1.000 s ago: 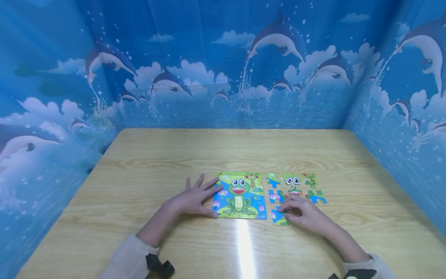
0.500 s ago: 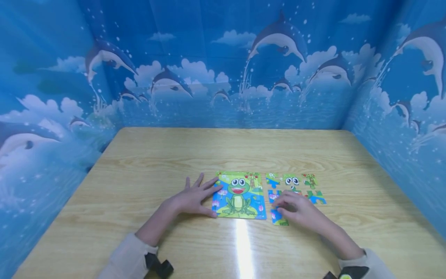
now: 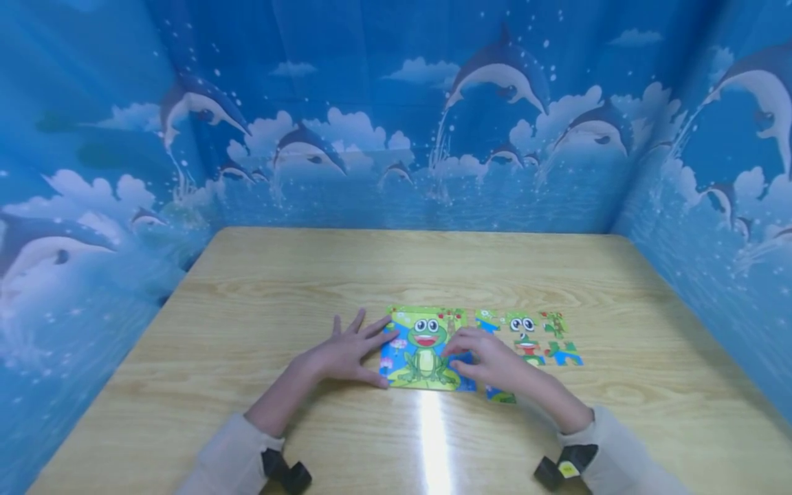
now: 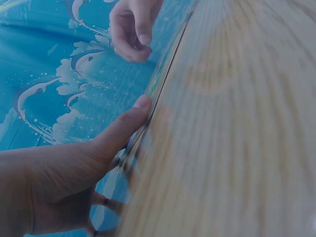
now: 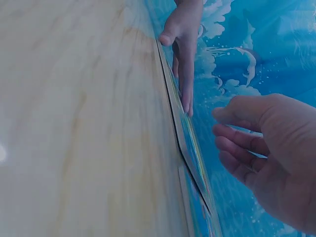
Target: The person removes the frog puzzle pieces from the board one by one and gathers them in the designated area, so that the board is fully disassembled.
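Note:
A square frog puzzle [image 3: 425, 330] lies flat on the table, its picture complete as far as it shows. Along its left edge my left hand [image 3: 346, 354] is spread, with fingertips and thumb resting on the border. Over the puzzle's right side hovers my right hand [image 3: 489, 357], its fingers loosely bent. In the right wrist view the right hand [image 5: 271, 148] has a gap between thumb and fingers, and no piece shows there. To the right lie loose frog puzzle pieces, among them an eyes piece [image 3: 522, 323] and a mouth piece [image 3: 528, 347]. The right hand and wrist hide part of them.
The wooden table [image 3: 278, 275] reaches back to a blue dolphin-print curtain [image 3: 346, 158], which also hangs at both sides. A tree piece [image 3: 553, 323] and a blue-green piece [image 3: 564, 353] lie at the right of the loose group.
My right hand has moved left from the loose pieces to above the frog puzzle's right side. The left hand stays on the puzzle's left edge.

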The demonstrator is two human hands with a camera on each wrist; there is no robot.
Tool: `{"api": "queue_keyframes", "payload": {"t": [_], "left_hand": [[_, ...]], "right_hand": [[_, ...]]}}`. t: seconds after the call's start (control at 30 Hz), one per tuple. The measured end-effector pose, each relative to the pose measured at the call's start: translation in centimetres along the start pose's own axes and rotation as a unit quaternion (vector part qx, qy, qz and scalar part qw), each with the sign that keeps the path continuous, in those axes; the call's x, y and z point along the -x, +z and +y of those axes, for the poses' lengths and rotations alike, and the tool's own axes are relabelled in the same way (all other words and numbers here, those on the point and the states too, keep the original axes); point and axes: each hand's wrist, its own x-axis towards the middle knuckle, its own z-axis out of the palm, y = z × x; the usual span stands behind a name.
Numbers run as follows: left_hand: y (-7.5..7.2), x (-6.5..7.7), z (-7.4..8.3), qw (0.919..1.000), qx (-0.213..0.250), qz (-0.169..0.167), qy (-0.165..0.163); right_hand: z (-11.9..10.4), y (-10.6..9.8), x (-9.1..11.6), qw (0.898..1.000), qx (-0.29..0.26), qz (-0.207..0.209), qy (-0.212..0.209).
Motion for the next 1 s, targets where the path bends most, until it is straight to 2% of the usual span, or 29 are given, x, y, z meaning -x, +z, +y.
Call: {"api": "queue_keyframes", "payload": {"t": [0.23, 0.4, 0.63, 1.0], "left_hand": [[0.2, -0.1, 0.0, 1.0, -0.007, -0.002, -0.003], [0.0, -0.2, 0.2, 0.9999, -0.005, -0.009, -0.008], [-0.1, -0.1, 0.2, 1.0, 0.001, -0.001, -0.008], [-0.1, -0.1, 0.2, 1.0, 0.005, 0.001, 0.001]], "right_hand": [[0.1, 1.1, -1.1, 0.999, 0.021, -0.024, 0.018], [0.4, 1.8, -1.3, 0.999, 0.025, -0.03, 0.015], [0.1, 1.8, -1.4, 0.999, 0.013, -0.043, 0.03], [0.0, 1.8, -1.3, 0.998, 0.008, -0.037, 0.053]]}}
